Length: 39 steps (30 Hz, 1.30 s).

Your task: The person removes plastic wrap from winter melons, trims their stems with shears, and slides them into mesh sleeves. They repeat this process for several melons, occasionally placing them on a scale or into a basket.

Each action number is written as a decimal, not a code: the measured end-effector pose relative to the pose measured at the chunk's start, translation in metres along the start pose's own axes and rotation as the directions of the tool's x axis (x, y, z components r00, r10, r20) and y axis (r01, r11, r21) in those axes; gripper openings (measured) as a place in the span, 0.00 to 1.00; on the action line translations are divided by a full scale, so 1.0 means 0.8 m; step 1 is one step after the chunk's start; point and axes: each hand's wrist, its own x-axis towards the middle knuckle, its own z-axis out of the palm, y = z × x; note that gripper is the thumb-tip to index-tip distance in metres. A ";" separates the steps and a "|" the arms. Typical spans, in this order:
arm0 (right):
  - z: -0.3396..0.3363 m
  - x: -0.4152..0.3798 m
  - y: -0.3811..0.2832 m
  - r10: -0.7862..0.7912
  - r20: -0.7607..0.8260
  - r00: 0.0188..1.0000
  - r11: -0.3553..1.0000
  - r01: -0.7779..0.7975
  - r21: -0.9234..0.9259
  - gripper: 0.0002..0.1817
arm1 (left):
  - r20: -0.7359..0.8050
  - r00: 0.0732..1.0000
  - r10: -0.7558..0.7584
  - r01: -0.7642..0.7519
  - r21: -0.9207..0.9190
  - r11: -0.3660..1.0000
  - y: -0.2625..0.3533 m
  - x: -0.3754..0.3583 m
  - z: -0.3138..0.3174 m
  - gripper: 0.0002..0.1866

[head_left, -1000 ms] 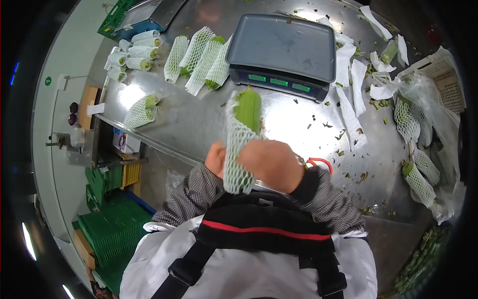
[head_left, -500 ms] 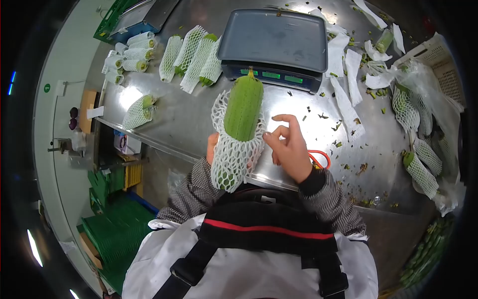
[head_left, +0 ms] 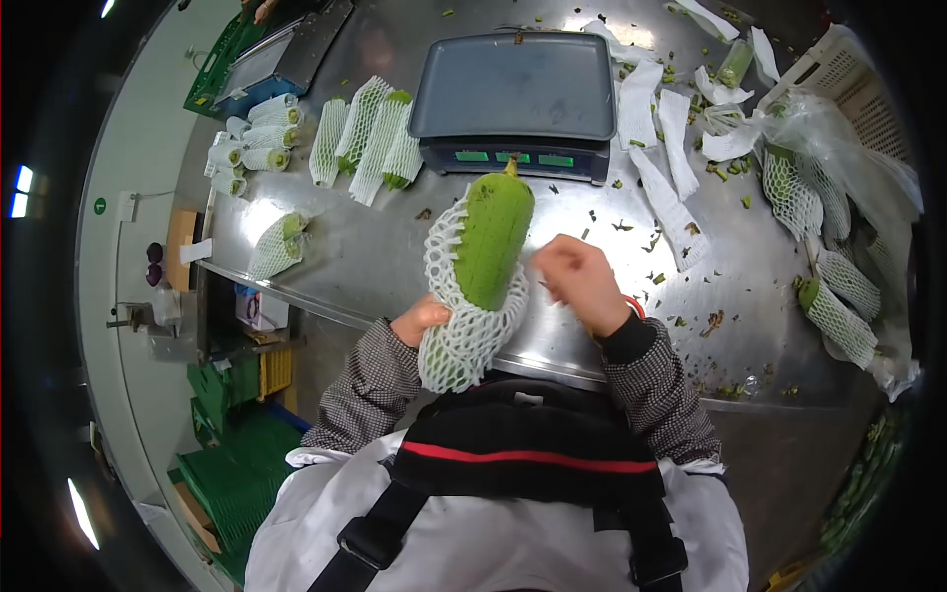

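A green luffa gourd (head_left: 495,232) stands nearly upright in front of me, stem end up. Its lower part sits in a white foam net sleeve (head_left: 459,350), while the upper part is bare on the right. My left hand (head_left: 426,318) grips the sleeved gourd from the left side, and some of its fingers are hidden behind it. Just right of the gourd hovers my right hand (head_left: 580,281), apart from it, its bent fingers blurred by motion. Behind my right wrist a bit of a red-orange handle (head_left: 633,307) shows.
A weighing scale (head_left: 513,89) stands beyond the gourd on the metal table (head_left: 365,266). Several sleeved gourds (head_left: 370,128) lie to its left. Paper strips (head_left: 671,212) and trimmings litter the right side, near a plastic bag (head_left: 838,148) of sleeved gourds and a white crate (head_left: 858,89).
The view has shifted slightly. The gourd now leans a little right, and more of my left hand shows beside the sleeve. My right hand's fingers have drawn in from their spread pose.
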 end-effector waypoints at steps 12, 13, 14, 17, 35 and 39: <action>0.006 0.027 -0.028 -0.757 -0.285 0.588 0.618 0.503 -0.605 0.09 | 0.005 0.990 0.140 -0.116 0.583 0.804 0.003 0.004 0.013 0.47; -0.014 0.038 -0.033 -0.643 -0.384 0.663 0.762 0.499 -0.414 0.09 | -0.094 0.992 0.082 -0.054 0.273 0.960 -0.002 -0.003 0.011 0.47; -0.026 0.040 -0.031 -0.595 -0.384 0.706 0.803 0.499 -0.326 0.10 | -0.164 0.986 0.000 -0.012 -0.075 0.997 -0.007 -0.011 0.007 0.48; 0.013 -0.008 -0.015 -0.519 -0.060 0.853 0.765 0.432 -0.477 0.24 | 0.062 0.997 0.048 -0.027 -0.299 0.954 -0.029 -0.007 -0.037 0.53; -0.001 0.000 0.073 -0.399 -0.205 0.894 0.793 0.224 -0.567 0.07 | -0.365 0.578 0.730 0.364 0.916 0.169 0.226 0.044 -0.226 0.52; -0.054 -0.047 0.077 -0.354 -0.363 0.862 0.701 -0.012 -0.713 0.08 | -0.276 0.587 0.761 0.447 0.894 -0.020 0.296 0.081 -0.385 0.51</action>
